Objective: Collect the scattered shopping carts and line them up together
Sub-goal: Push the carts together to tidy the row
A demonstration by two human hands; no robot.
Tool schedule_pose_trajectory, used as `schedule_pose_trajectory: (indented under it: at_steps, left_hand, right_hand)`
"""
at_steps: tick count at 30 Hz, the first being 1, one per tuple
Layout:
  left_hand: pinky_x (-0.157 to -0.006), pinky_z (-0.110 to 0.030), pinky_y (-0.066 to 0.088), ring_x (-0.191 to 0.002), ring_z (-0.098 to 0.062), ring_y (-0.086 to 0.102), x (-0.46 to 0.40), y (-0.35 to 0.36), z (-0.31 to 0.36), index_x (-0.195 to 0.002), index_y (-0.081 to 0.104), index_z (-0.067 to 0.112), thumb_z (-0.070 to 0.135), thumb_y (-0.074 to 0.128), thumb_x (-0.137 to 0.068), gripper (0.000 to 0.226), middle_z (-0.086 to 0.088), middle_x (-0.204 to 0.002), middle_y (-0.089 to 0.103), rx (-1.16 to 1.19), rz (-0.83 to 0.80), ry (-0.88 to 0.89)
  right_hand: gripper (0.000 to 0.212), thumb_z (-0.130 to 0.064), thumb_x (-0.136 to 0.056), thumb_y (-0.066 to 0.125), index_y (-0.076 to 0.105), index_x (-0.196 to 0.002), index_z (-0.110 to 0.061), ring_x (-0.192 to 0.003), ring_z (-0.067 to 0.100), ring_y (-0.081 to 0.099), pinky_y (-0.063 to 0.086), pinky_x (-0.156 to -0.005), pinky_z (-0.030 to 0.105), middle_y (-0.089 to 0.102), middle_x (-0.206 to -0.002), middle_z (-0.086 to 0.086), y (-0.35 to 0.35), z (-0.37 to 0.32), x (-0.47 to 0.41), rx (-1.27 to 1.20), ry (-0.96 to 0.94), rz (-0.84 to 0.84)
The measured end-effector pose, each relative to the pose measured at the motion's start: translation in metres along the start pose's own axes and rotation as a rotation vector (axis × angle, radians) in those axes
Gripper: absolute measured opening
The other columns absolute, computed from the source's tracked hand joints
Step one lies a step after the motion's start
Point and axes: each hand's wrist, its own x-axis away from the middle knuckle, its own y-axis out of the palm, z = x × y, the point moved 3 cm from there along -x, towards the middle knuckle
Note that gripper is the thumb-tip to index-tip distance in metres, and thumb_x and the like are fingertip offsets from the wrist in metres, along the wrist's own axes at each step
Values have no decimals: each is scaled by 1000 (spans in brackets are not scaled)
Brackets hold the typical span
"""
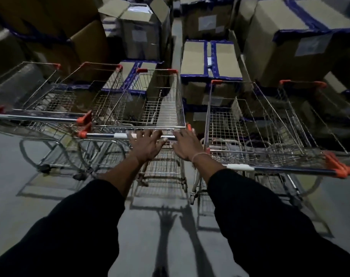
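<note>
I see fingers splayed on both: left hand (145, 143) and right hand (187, 143) lie flat over the handle bar (102, 135) of the middle cart (150, 100), not wrapped. Left cart (50, 100) touches its side; right cart (256, 120) just beside. Cardboard boxes (290, 41) behind.

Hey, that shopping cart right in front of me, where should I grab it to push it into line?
Take the middle cart by its handle bar, from behind, one hand either side of centre. The bar runs crosswise, facing you; both hands already rest there.
</note>
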Motion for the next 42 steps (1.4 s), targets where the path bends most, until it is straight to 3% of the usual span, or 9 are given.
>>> schedule_pose_trajectory:
  at_steps: [4, 9, 16, 21, 26, 30, 35, 42]
  left_hand:
    - [-104, -84, -13, -149, -39, 24, 0, 0, 6, -137, 48, 43, 77, 15, -97, 62, -11, -149, 45, 57, -54, -18]
    - [-104, -86, -14, -150, -39, 22, 21, 4, 4, -137, 51, 41, 76, 18, -98, 61, -12, -150, 44, 67, -67, -8]
    - [-103, -86, -14, -149, -47, 21, 54, 6, 13, -138, 50, 40, 77, 19, -98, 63, -16, -149, 46, 74, -78, -49]
    - [-101, -87, -16, -147, -42, 27, 74, 13, 9, -139, 50, 43, 82, 9, -91, 75, -11, -145, 49, 84, -63, -29]
    - [-102, -86, -18, -147, -38, 28, 97, 21, 1, -139, 50, 43, 80, 15, -95, 67, -10, -145, 48, 116, -39, -7]
    - [-101, -84, -21, -147, -36, 26, 102, 18, -2, -137, 53, 40, 78, 22, -97, 64, -8, -143, 49, 148, -45, 12]
    - [-104, -85, -12, -141, -34, 29, 102, 21, -5, -132, 54, 41, 78, 24, -97, 59, -6, -134, 51, 186, -38, 51]
    - [-102, -85, -19, -143, -35, 26, 100, 16, -4, -132, 56, 39, 75, 28, -99, 56, -5, -137, 49, 202, -41, 80]
  right_hand:
    - [54, -45, -110, 34, 49, -146, -7, -149, 37, 32, 4, -129, 50, 50, -150, 18, -1, -8, -5, 94, 56, -11]
    - [51, -45, -110, 33, 53, -139, -8, -142, 33, 41, 1, -129, 51, 58, -139, 14, 12, -23, 19, 132, 62, 14]
    - [53, -44, -112, 28, 50, -142, -6, -143, 31, 42, 2, -129, 52, 56, -144, 15, 11, -24, 46, 135, 15, -39]
    - [52, -45, -112, 30, 53, -139, -7, -137, 31, 48, 7, -129, 48, 60, -139, 15, 19, -29, 67, 120, -16, 8]
    - [52, -45, -111, 32, 52, -141, -8, -129, 29, 52, 11, -129, 48, 63, -132, 11, 32, -41, 86, 125, -14, 66]
    - [53, -45, -111, 30, 52, -142, -7, -134, 31, 49, 9, -129, 48, 61, -135, 13, 33, -48, 93, 139, 12, 42]
    - [53, -49, -111, 28, 56, -132, -9, -129, 29, 51, 10, -129, 48, 63, -128, 10, 37, -49, 94, 138, 39, 43]
    - [47, -48, -111, 32, 58, -124, -12, -119, 28, 55, 15, -128, 48, 64, -118, 8, 44, -48, 91, 161, 57, 82]
